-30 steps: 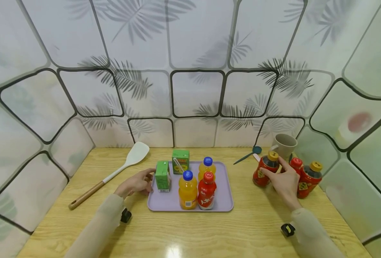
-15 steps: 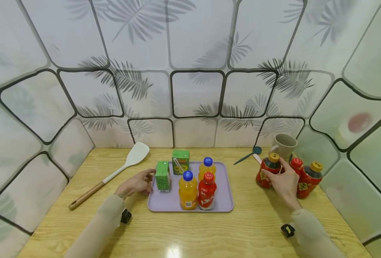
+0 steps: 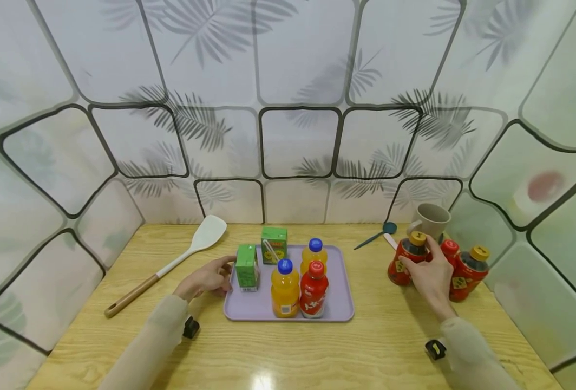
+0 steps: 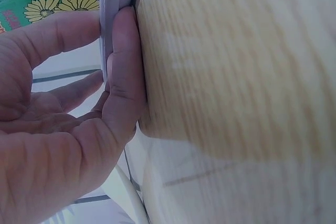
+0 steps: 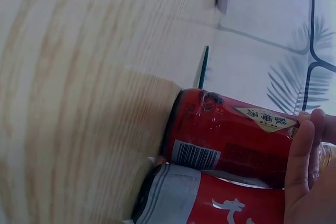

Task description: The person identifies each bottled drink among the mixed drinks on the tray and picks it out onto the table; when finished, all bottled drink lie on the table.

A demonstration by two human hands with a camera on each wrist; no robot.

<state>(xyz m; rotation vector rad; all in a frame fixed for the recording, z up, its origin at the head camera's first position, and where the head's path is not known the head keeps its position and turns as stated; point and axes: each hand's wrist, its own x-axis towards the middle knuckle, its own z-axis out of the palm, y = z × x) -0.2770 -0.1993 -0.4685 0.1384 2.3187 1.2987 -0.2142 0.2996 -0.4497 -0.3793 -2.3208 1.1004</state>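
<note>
My left hand point(image 3: 207, 279) pinches the left rim of a lilac tray point(image 3: 336, 303); in the left wrist view the tray wall point(image 4: 116, 3) lies between its digits. Two green drink cartons point(image 3: 246, 268), two orange juice bottles point(image 3: 284, 292) with blue caps and a red-capped red bottle point(image 3: 313, 292) stand on the tray. On the right, my right hand point(image 3: 431, 273) grips a dark-drink bottle point(image 3: 401, 265) with a red label and yellow cap near its top. Its base appears on the table in the right wrist view, beside another red bottle point(image 5: 236, 200).
To the right of my right hand stands a second yellow-capped bottle point(image 3: 465, 273), next to a red-capped one point(image 3: 450, 249). Behind are a grey mug point(image 3: 431, 219) and a small dark-teal spoon point(image 3: 378, 235). A white spatula point(image 3: 190, 249) lies left on the wooden table point(image 3: 288, 352).
The yellow-capped bottle in my right hand has shifted slightly to the right, closer to the other bottles. My left hand stays at the tray rim.
</note>
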